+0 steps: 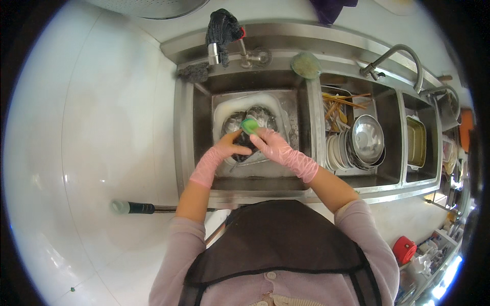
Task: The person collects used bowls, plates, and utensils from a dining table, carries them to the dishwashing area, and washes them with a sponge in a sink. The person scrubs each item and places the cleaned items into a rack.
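Observation:
Both my hands wear thin pink gloves and work over the left basin [250, 183] of a steel sink. My right hand [272, 146] grips a bright green scrubbing sponge [249, 126]. My left hand [229, 147] has its thumb and fingers spread around a dark bowl [247, 140], which the hands partly cover. Just beyond them, shiny metal bowls [261, 113] sit in foamy water inside a pale rectangular tub [284, 114]. The thin handle of a utensil [234, 166] pokes out below my left hand.
In the middle basin are stacked plates [334, 153], a metal bowl [367, 134] and chopsticks [346, 100]. The right basin holds a rectangular pan [416, 141]. A tap draped with a dark knit glove [224, 28], a round scrubber [305, 65] and a curved faucet [405, 48] line the back.

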Action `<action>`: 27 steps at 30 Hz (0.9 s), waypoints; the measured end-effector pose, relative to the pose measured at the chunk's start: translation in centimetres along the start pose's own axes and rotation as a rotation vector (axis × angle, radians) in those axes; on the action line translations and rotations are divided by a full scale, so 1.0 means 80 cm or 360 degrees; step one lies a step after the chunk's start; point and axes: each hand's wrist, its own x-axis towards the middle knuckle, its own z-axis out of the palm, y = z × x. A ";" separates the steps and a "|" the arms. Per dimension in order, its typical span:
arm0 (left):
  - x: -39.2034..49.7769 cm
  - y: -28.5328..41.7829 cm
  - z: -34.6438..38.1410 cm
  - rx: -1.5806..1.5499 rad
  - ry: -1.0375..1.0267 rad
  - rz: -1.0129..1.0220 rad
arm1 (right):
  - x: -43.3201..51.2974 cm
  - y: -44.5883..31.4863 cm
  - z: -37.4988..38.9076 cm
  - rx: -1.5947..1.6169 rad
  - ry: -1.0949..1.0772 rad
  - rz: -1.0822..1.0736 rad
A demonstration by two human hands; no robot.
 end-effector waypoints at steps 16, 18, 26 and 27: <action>0.016 0.027 -0.028 -0.0537 -0.0787 -0.0757 | 0.020 0.024 0.008 -0.1059 -0.1291 -0.0420; 0.015 0.055 -0.026 0.0116 -0.0681 -0.0452 | 0.020 0.032 0.020 -0.0800 -0.0975 -0.0379; 0.011 0.071 0.011 0.2886 0.0109 0.0891 | 0.035 0.080 0.043 0.2170 -0.0255 0.0765; 0.012 0.070 0.006 0.3045 0.0128 0.1059 | 0.027 0.089 0.042 0.2206 -0.0180 0.0895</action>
